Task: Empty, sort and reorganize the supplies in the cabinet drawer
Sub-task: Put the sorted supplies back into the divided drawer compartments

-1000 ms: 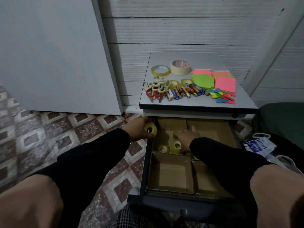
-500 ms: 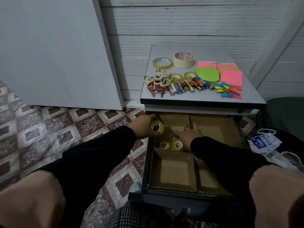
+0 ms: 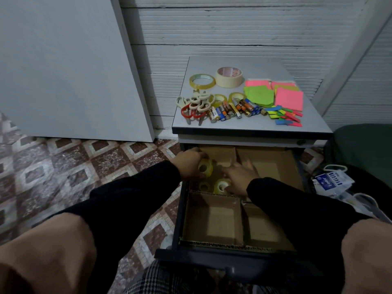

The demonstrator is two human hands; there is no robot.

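The open drawer (image 3: pixel 179 221) holds cardboard dividers (image 3: pixel 238 211) forming several compartments. My left hand (image 3: pixel 188 164) grips a small clear tape roll (image 3: pixel 205 167) over the left middle compartment. My right hand (image 3: pixel 239 174) rests in the same compartment with fingers spread, touching a second small tape roll (image 3: pixel 220 186). A third small roll (image 3: pixel 204 186) lies beside it. On the cabinet top (image 3: pixel 237 64) lie scissors (image 3: pixel 194 106), batteries (image 3: pixel 233 110), larger tape rolls (image 3: pixel 229 77), sticky notes (image 3: pixel 288 98) and coloured page flags (image 3: pixel 285 116).
A grey board (image 3: pixel 63 66) leans on the wall at left over the patterned tile floor (image 3: pixel 63 166). A dark green seat (image 3: pixel 364 149) and a plastic packet (image 3: pixel 331 180) sit at right. My knees fill the lower corners.
My left hand has brought its tape roll rightward and down into the drawer compartment, closer to my right hand. My right hand stays over the rolls inside.
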